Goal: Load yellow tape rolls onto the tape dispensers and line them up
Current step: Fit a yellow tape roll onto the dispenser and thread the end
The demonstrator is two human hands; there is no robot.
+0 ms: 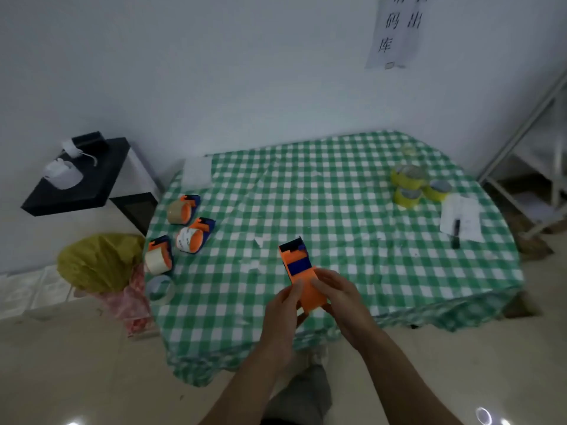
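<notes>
An orange and blue tape dispenser (299, 268) is held over the near edge of the green checked table (337, 210). My left hand (283, 311) grips its near left side, and my right hand (334, 289) grips its right side with fingers curled over the orange body. No roll shows on this dispenser. Several yellow tape rolls (412, 185) sit clustered at the far right of the table. Three dispensers holding pale rolls (184, 231) lie grouped at the table's left edge.
A loose clear tape roll (160, 289) lies at the left near corner. White papers with a black pen (460, 219) lie at the right. A yellow and pink bag (101, 265) sits left of the table, beside a black stand (86, 176). A metal rack (527, 148) stands at right.
</notes>
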